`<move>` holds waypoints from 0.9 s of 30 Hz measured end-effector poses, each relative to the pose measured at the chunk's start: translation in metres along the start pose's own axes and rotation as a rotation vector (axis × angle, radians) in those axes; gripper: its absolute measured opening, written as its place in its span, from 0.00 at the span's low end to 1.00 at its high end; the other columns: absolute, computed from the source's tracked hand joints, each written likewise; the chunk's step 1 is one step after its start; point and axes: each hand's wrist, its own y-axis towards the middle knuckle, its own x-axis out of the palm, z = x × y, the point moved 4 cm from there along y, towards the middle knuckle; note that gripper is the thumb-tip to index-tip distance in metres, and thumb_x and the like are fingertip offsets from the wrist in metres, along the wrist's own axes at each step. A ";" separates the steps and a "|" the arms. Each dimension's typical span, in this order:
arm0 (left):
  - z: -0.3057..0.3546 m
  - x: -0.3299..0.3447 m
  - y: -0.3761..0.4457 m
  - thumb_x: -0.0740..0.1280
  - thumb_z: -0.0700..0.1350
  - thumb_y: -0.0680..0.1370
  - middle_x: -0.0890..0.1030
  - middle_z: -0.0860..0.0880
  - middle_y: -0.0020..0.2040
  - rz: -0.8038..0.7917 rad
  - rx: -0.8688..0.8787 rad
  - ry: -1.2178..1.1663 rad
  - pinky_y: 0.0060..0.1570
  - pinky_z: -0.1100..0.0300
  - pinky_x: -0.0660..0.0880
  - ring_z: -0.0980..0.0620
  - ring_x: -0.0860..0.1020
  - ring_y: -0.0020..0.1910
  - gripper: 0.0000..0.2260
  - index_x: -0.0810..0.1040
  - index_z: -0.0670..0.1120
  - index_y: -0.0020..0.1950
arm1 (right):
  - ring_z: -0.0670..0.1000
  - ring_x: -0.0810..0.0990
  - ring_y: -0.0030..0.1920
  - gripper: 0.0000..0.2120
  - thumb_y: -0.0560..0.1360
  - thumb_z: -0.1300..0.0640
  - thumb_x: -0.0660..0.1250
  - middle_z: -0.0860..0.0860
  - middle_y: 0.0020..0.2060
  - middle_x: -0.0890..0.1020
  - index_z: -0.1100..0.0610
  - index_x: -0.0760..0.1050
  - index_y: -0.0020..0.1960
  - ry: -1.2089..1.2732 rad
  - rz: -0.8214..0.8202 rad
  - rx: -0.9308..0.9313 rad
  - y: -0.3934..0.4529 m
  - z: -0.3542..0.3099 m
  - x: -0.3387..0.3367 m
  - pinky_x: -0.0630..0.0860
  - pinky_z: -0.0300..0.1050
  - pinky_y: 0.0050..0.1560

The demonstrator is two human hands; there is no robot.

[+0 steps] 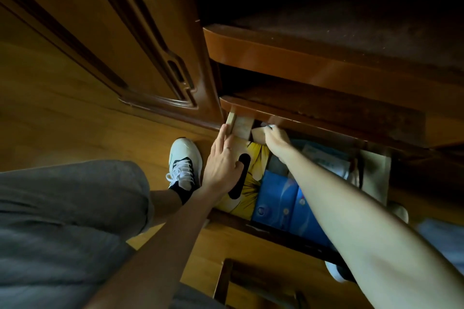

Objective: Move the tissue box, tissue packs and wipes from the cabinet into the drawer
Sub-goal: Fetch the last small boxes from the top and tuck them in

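Note:
The drawer stands pulled out below the cabinet shelves. A yellow tissue box with a dark oval slot lies at its left end. My left hand rests flat on that box, fingers reaching a beige pack under the shelf edge. Blue tissue packs lie beside the box, and a pale wipes pack lies further right. My right hand is closed on a small beige pack at the drawer's back. My right forearm hides part of the blue packs.
The open cabinet door stands at the left. Two wooden shelves overhang the drawer's back. My white shoe and grey trouser leg are on the wooden floor left of the drawer. A wooden frame sits at the bottom.

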 end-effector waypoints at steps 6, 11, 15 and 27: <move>-0.007 0.001 -0.002 0.65 0.40 0.74 0.45 0.54 0.83 -0.011 -0.021 0.026 0.64 0.46 0.73 0.44 0.59 0.79 0.34 0.58 0.48 0.79 | 0.59 0.79 0.61 0.17 0.85 0.54 0.54 0.59 0.65 0.77 0.54 0.72 0.71 -0.172 0.060 -0.055 0.002 -0.003 0.000 0.77 0.53 0.60; -0.008 0.002 -0.003 0.65 0.40 0.74 0.45 0.56 0.83 -0.001 -0.015 0.035 0.61 0.44 0.75 0.43 0.61 0.78 0.34 0.59 0.49 0.79 | 0.62 0.79 0.61 0.15 0.85 0.56 0.58 0.63 0.62 0.78 0.63 0.74 0.65 -0.166 0.134 -0.044 0.003 0.001 -0.006 0.75 0.48 0.50; -0.008 0.004 -0.003 0.65 0.40 0.74 0.45 0.56 0.83 0.014 -0.023 0.058 0.59 0.44 0.76 0.44 0.61 0.78 0.33 0.60 0.48 0.79 | 0.60 0.81 0.59 0.21 0.80 0.48 0.67 0.62 0.58 0.82 0.66 0.78 0.61 -0.058 0.217 0.003 0.000 0.013 -0.018 0.77 0.50 0.52; -0.011 0.007 -0.001 0.65 0.41 0.75 0.45 0.58 0.83 0.042 -0.005 0.053 0.55 0.45 0.78 0.45 0.61 0.78 0.32 0.60 0.49 0.78 | 0.59 0.77 0.62 0.19 0.82 0.60 0.62 0.60 0.66 0.75 0.63 0.70 0.71 -0.045 0.095 -0.023 -0.004 0.002 -0.003 0.70 0.45 0.48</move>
